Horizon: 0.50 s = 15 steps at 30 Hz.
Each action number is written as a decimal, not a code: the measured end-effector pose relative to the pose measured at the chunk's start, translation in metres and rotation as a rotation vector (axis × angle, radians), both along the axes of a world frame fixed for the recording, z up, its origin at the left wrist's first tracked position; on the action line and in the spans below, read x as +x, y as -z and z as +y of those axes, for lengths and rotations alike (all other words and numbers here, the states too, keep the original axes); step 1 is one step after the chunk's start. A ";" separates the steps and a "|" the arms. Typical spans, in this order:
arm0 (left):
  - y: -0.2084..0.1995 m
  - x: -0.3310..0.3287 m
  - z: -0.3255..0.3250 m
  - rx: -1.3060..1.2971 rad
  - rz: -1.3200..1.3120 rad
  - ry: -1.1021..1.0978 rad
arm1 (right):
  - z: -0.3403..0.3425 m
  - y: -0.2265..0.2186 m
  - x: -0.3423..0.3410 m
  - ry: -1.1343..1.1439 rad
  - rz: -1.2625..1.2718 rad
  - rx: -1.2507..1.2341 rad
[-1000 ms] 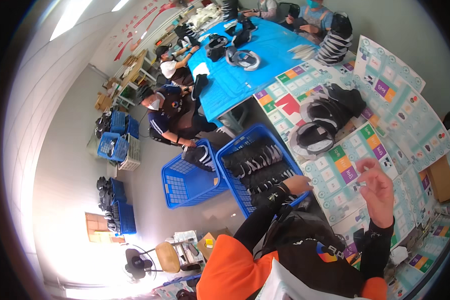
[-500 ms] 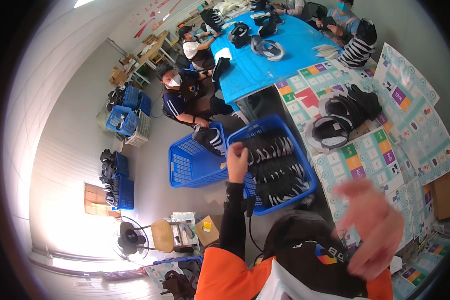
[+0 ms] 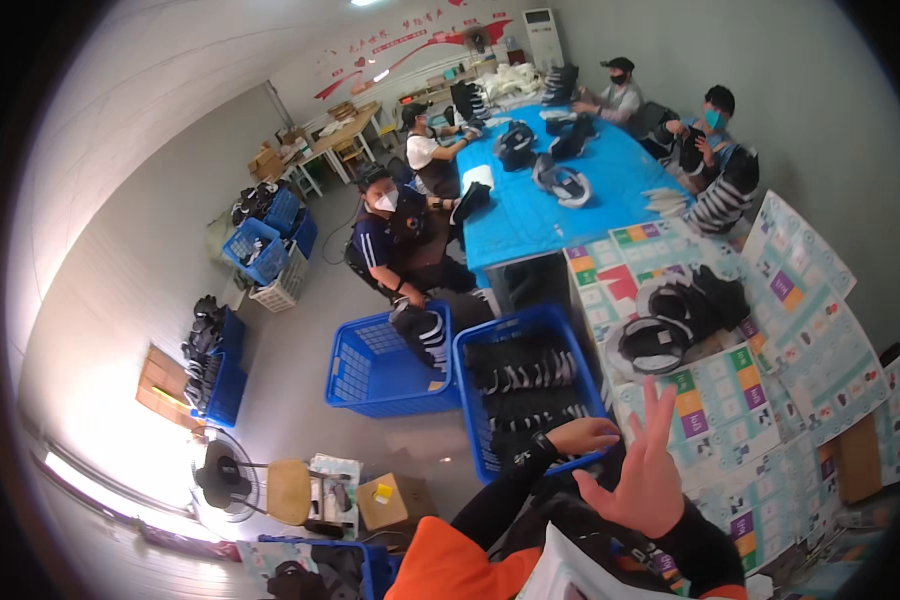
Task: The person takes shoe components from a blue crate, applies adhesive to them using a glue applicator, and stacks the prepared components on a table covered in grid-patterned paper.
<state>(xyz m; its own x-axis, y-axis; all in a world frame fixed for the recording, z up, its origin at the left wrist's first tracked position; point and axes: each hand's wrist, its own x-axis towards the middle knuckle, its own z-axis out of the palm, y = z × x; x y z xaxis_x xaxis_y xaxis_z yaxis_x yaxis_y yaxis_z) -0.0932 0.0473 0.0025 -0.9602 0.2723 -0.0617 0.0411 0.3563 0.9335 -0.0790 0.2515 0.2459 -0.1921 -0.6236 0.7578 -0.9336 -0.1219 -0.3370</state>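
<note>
My left hand (image 3: 582, 436), in a black sleeve with a dark wristband, holds nothing visible; its fingers stretch to the right over the near edge of a blue basket (image 3: 467, 425). Just right of it my right hand (image 3: 642, 482) is raised, fingers spread and nothing in it. Rows of black pieces with white-grey edges (image 3: 525, 372), possibly shoe uppers, fill that basket. Similar black and grey pieces (image 3: 653, 343) lie on the sheet-covered table (image 3: 705, 425) beyond my right hand.
A second blue basket (image 3: 345, 385) stands at left, where a seated person (image 3: 385, 235) reaches toward black-and-white pieces at its rim. Other people sit around a blue-covered table (image 3: 515, 225). A carton (image 3: 395, 500), a stool (image 3: 288, 492) and a fan (image 3: 222, 475) are at lower left.
My left hand has moved down and right, from above the baskets' meeting edges. My right hand has moved left and is now spread upright beside it. The view has tilted up.
</note>
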 end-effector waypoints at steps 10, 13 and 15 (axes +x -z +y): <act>-0.098 0.028 0.003 1.161 -0.392 -0.003 | 0.036 0.028 -0.015 0.465 -0.366 0.450; -0.073 0.033 -0.026 1.377 -0.275 -0.130 | 0.043 0.047 -0.037 -0.179 -0.510 1.402; -0.086 0.021 -0.025 1.694 -0.127 -0.402 | 0.062 0.076 -0.049 -0.723 -1.072 0.999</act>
